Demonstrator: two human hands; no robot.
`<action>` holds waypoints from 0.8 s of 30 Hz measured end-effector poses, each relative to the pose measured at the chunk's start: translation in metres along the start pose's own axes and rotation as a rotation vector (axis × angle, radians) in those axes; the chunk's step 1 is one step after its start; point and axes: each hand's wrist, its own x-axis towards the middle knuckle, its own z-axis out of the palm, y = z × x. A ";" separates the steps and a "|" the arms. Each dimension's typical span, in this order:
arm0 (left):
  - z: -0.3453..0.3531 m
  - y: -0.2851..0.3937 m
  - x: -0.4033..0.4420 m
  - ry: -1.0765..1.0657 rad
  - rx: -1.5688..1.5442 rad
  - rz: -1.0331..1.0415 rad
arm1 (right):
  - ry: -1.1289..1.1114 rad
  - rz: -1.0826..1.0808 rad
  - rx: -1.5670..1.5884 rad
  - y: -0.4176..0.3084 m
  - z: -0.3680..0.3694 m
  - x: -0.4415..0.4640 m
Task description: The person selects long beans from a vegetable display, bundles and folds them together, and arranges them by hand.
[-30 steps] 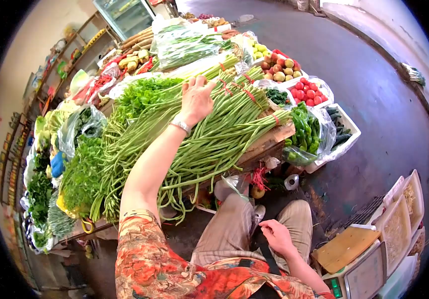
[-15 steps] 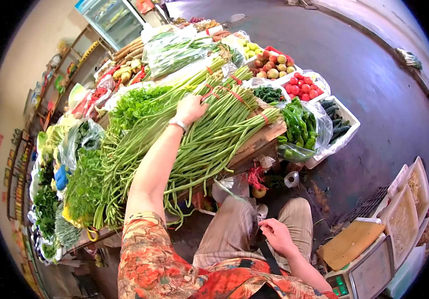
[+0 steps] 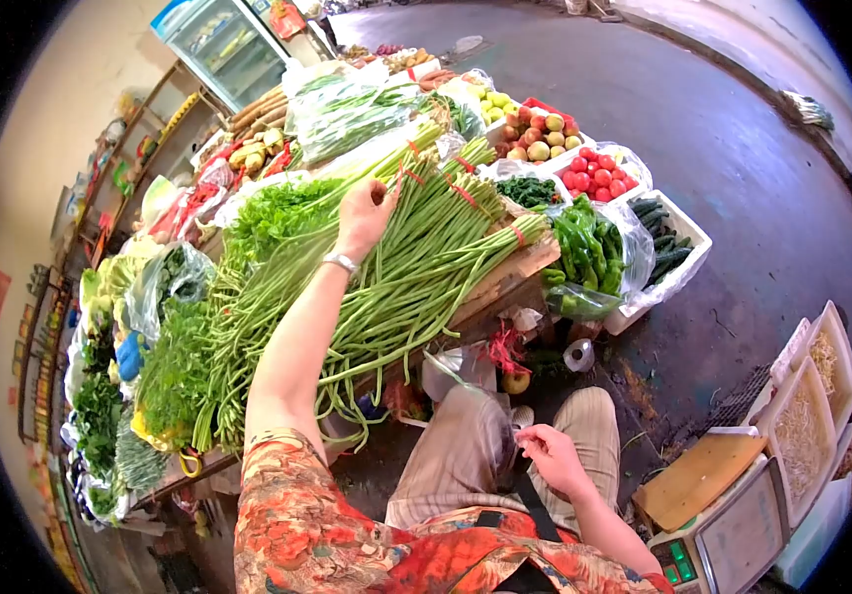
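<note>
Long green beans (image 3: 416, 257) lie in a wide heap across the stall, their bundles tied with red bands near the far ends. My left hand (image 3: 365, 216), a bracelet at its wrist, is over the upper part of the heap beside a red band. Its fingers are curled together, and what they pinch is too small to name. Low over my lap, near the right thigh, my right hand (image 3: 555, 460) has its fingers bent in towards the thumb; anything between them cannot be made out.
Leafy greens (image 3: 283, 218) lie left of the beans. To the right are green peppers (image 3: 584, 243), tomatoes (image 3: 599, 176) and a white box (image 3: 700, 246) of cucumbers. A scale (image 3: 743, 540), a wooden board (image 3: 700, 477) and trays (image 3: 800, 441) stand at the lower right.
My left hand came down onto the beans with its fingers closing, then shifted slightly left and up. My right hand stays over my lap. The view has turned slightly.
</note>
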 end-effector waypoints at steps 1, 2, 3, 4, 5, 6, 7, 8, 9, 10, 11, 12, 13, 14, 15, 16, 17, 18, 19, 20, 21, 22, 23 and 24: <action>-0.007 0.004 -0.006 0.037 -0.056 0.066 | 0.000 0.029 0.013 -0.005 0.001 -0.001; -0.019 0.015 -0.015 0.052 -0.074 0.118 | -0.008 0.072 0.039 -0.005 0.001 -0.001; -0.030 0.027 -0.025 0.067 -0.089 0.171 | -0.013 0.069 0.044 -0.002 0.001 -0.001; -0.036 0.035 -0.037 0.057 -0.098 0.197 | -0.007 0.067 0.049 0.002 0.002 0.000; -0.040 0.042 -0.048 0.045 -0.106 0.223 | 0.000 0.065 0.057 0.007 0.003 0.001; -0.044 0.046 -0.057 -0.009 -0.028 0.265 | -0.007 0.043 0.046 0.012 0.004 0.003; -0.039 0.044 -0.064 0.066 0.128 0.446 | -0.011 0.041 0.056 0.014 0.004 0.004; -0.034 0.047 -0.069 0.024 0.150 0.447 | -0.009 0.023 0.047 0.015 0.005 0.004; -0.028 0.049 -0.072 -0.017 0.171 0.447 | -0.007 0.005 0.039 0.015 0.006 0.004; -0.018 0.046 -0.069 -0.076 0.130 0.432 | -0.027 0.051 0.045 0.008 0.005 0.004; -0.008 0.043 -0.067 -0.142 0.106 0.365 | -0.024 0.051 0.051 0.009 0.007 0.005; 0.000 0.044 -0.064 -0.170 0.120 0.318 | -0.019 0.019 0.033 0.011 0.007 0.006; 0.008 0.045 -0.059 -0.198 0.131 0.271 | -0.012 -0.012 0.014 0.013 0.006 0.006; 0.014 0.046 -0.052 -0.249 0.107 0.179 | -0.004 -0.007 0.015 0.011 0.004 0.005; 0.017 0.050 -0.049 -0.290 0.106 0.047 | -0.002 -0.018 0.010 0.008 0.002 0.005; 0.023 0.047 -0.046 -0.236 0.099 0.079 | 0.000 -0.029 0.006 0.007 0.001 0.004; 0.025 0.047 -0.044 -0.182 0.093 0.111 | 0.009 -0.024 0.013 0.008 0.000 0.004; 0.025 0.052 -0.042 -0.201 0.160 0.071 | 0.016 -0.005 0.065 0.010 -0.001 0.003; 0.031 0.045 -0.040 -0.210 0.212 0.090 | 0.020 0.013 0.116 0.012 -0.002 0.003; 0.031 0.049 -0.039 -0.255 0.308 0.071 | 0.022 0.016 0.120 0.009 -0.004 0.004; 0.031 0.053 -0.037 -0.298 0.406 0.051 | -0.004 0.035 0.106 0.005 -0.006 0.004; 0.024 0.054 -0.026 -0.470 0.282 -0.048 | -0.031 0.054 0.093 0.003 -0.007 0.005; 0.030 0.040 -0.018 -0.451 0.117 -0.064 | -0.031 0.057 0.097 0.005 -0.007 0.005; 0.028 0.039 -0.009 -0.473 0.083 -0.057 | -0.041 0.056 0.151 0.009 -0.006 0.006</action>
